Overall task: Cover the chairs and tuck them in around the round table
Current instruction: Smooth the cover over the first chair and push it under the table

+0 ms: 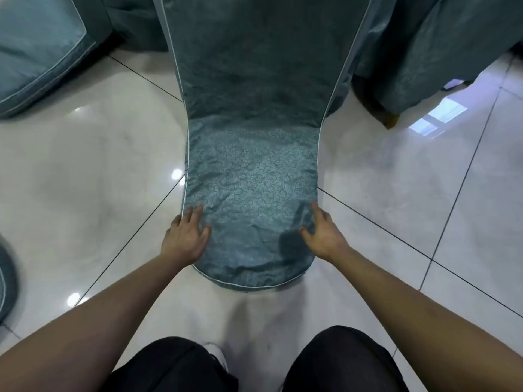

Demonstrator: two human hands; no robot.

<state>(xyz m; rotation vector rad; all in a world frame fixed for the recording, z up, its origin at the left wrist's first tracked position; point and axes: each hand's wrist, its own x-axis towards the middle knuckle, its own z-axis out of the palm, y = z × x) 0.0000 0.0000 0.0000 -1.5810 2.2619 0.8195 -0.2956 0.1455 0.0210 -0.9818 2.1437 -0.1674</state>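
A chair in a teal patterned cover (252, 176) with pale piping stands straight ahead, its rounded back top nearest me and its seat running away toward the draped round table (441, 52). My left hand (185, 236) lies on the left edge of the chair back, fingers spread on the fabric. My right hand (322, 233) rests on the right edge, fingers apart and pressing the cover. Neither hand visibly pinches the cloth.
Another covered chair (36, 58) sits at the upper left, and a further teal edge (5, 281) shows at the far left. Glossy white floor tiles (99, 165) lie on both sides. My dark trouser knees (339, 363) are at the bottom.
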